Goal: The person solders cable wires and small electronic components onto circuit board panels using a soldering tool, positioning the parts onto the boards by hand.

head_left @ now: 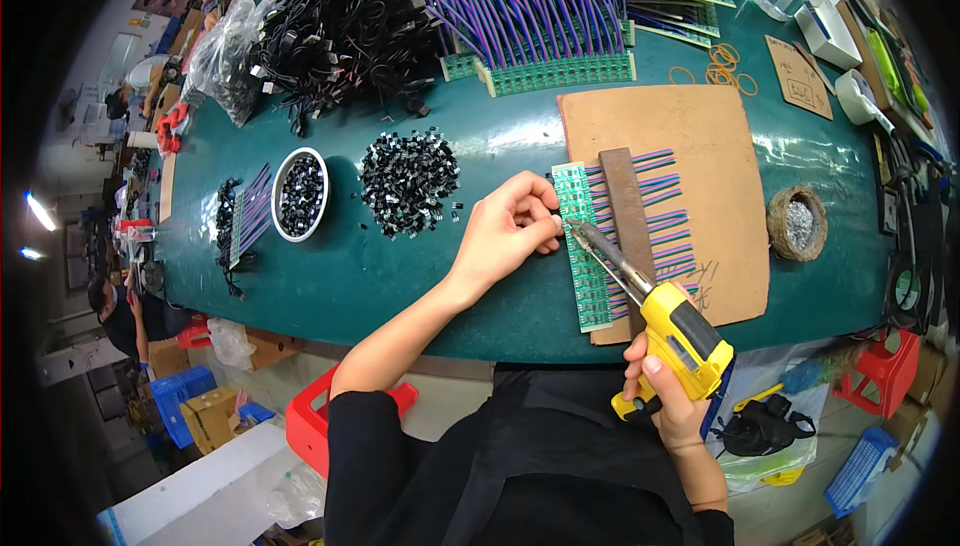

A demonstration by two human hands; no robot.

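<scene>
My right hand grips a yellow soldering gun, its metal tip reaching the left part of a green circuit board panel. At the panel's left edge, close to that tip, my left hand is closed in a pinch; whatever is between its fingers is too small to make out. Purple, green and dark wires run rightward from the panel. Across them lies a brown bar, and a cardboard sheet is underneath. Left of my hand is a heap of small black parts.
A white bowl of black parts stands further left, near a small wired panel. Black cables and wired panels pile up at the back. A round tub of metal shavings sits right. Other people work at far left.
</scene>
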